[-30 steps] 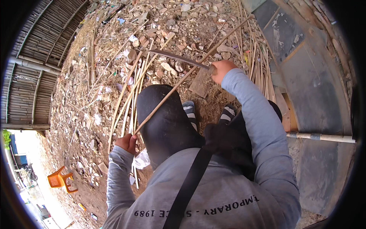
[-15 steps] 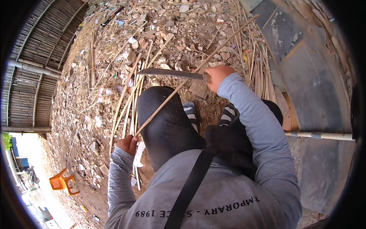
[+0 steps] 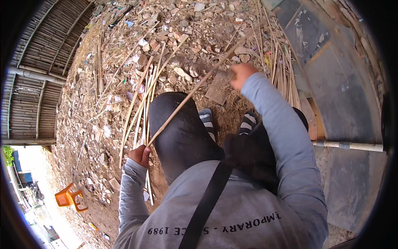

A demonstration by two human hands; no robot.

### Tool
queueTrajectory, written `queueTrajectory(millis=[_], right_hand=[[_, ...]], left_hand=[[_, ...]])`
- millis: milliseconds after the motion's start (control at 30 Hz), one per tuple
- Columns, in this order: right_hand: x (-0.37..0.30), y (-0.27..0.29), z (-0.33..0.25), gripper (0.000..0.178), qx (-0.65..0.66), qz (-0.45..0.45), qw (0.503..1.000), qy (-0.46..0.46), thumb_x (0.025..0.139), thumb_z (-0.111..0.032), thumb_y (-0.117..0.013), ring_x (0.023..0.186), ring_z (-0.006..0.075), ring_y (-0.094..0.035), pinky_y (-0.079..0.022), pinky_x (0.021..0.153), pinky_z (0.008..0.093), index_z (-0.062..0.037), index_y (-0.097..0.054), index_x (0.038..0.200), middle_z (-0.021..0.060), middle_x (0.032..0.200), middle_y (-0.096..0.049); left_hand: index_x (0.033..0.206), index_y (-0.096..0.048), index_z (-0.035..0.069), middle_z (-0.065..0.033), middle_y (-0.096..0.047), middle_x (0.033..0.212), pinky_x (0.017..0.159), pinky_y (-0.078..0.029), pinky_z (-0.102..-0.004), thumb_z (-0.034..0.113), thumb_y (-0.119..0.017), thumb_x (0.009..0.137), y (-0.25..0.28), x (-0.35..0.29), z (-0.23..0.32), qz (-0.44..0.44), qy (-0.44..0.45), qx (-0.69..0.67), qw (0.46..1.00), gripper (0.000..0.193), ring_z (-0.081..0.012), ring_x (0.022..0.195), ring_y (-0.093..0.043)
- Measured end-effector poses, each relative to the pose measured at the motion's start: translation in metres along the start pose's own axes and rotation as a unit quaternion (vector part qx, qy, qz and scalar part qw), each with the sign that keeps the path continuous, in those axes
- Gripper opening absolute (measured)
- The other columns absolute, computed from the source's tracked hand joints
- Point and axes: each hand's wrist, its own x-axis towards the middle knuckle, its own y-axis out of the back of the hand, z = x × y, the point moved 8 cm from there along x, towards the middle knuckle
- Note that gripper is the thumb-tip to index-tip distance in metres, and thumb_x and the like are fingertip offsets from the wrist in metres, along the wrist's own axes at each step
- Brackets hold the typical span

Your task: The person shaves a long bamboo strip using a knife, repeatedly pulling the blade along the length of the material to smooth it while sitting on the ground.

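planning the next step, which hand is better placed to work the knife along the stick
Probably the right hand: it grips the knife, motion-blurred, at the stick's upper stretch. The left hand seems better placed to steady, holding the stick's near end by the knee.

Stick (image 3: 179, 108) over left knee (image 3: 180, 135); chair (image 3: 64, 198) left; panels (image 3: 346, 99) right

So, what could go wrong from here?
The blurred knife in the right hand might slip along the stick toward the bare left hand gripping its near end. It could also glance off into the left knee, which has the stick across it. With only the left hand gripping the stick, it might twist under a stroke.
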Motion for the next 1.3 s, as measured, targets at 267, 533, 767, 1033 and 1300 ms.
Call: queueTrajectory(millis=[267, 533, 767, 1033, 1300], right_hand=[[0.013, 0.013, 0.038, 0.029, 0.045, 0.041, 0.995, -0.079, 0.076, -0.024, -0.065, 0.088, 0.0357, -0.065, -0.052, 0.081, 0.0433, -0.0096, -0.066, 0.101, 0.0172, 0.093, -0.068], [-0.003, 0.003, 0.034, 0.025, -0.016, -0.065, 0.997, -0.045, 0.074, -0.025, -0.068, 0.085, 0.0367, -0.065, -0.052, 0.078, 0.0446, -0.0084, -0.065, 0.093, 0.0172, 0.085, -0.067], [-0.009, -0.021, -0.003, 0.030, -0.043, -0.056, 0.997, 0.016, 0.077, -0.017, -0.061, 0.086, 0.0351, -0.065, -0.053, 0.079, 0.0425, -0.0134, -0.067, 0.107, 0.0180, 0.091, -0.067], [-0.008, 0.013, -0.003, 0.029, -0.043, 0.028, 0.999, 0.019, 0.072, -0.019, -0.066, 0.080, 0.0364, -0.064, -0.053, 0.076, 0.0426, -0.0107, -0.067, 0.100, 0.0169, 0.084, -0.067], [0.019, 0.021, 0.078, 0.026, -0.008, 0.024, 0.995, -0.101, 0.074, -0.015, -0.062, 0.086, 0.0326, -0.066, -0.052, 0.080, 0.0386, -0.0053, -0.067, 0.097, 0.0174, 0.092, -0.069]], left_hand=[[0.083, -0.059, 0.000, -0.0208, -0.054, 0.059, 0.055, -0.042, -0.0452, 0.041, -0.046, 0.097, 0.009, -0.006, -0.006, -0.037, 0.080, -0.012, 0.996, 0.045, -0.0390, 0.056, -0.054], [0.074, -0.054, -0.001, -0.0211, -0.050, 0.056, 0.052, -0.039, -0.0462, 0.038, -0.049, 0.096, 0.032, -0.024, 0.008, -0.043, 0.055, 0.042, 0.997, 0.045, -0.0402, 0.052, -0.050], [0.074, -0.055, 0.000, -0.0219, -0.052, 0.059, 0.053, -0.039, -0.0459, 0.040, -0.048, 0.096, 0.038, -0.056, -0.032, -0.083, 0.097, 0.033, 0.991, 0.046, -0.0397, 0.054, -0.051], [0.079, -0.061, -0.001, -0.0255, -0.055, 0.064, 0.057, -0.042, -0.0475, 0.045, -0.047, 0.095, 0.027, -0.053, -0.035, -0.044, 0.116, 0.037, 0.992, 0.051, -0.0442, 0.063, -0.056], [0.080, -0.060, 0.000, -0.0259, -0.055, 0.065, 0.056, -0.042, -0.0483, 0.047, -0.045, 0.096, 0.028, -0.044, -0.041, -0.021, 0.070, 0.034, 0.997, 0.052, -0.0461, 0.064, -0.056]])
